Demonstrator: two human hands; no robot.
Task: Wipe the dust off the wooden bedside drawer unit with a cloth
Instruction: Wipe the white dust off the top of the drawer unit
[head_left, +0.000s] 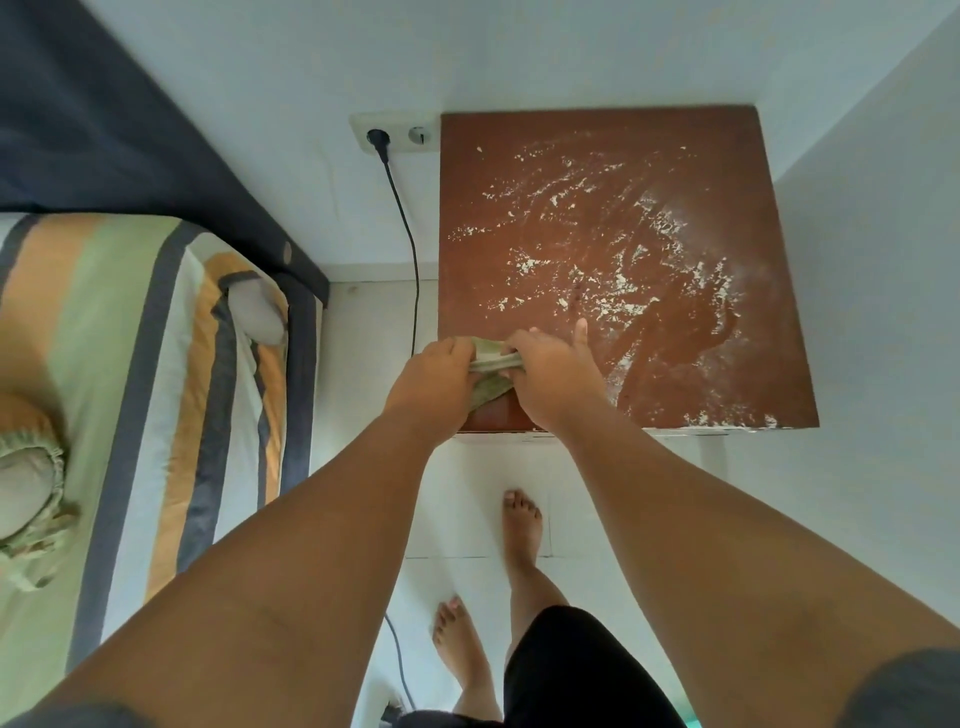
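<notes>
Pinched between left hand (434, 382) and right hand (556, 379): one cloth (491, 364); one dusty drawer unit (613, 260).

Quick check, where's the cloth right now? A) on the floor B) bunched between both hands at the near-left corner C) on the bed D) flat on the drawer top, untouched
B: the green cloth is gripped by the left hand and right hand over the drawer unit's near-left corner.

Home bedroom: striped bed (156, 364), bedside unit (675, 156).
</notes>
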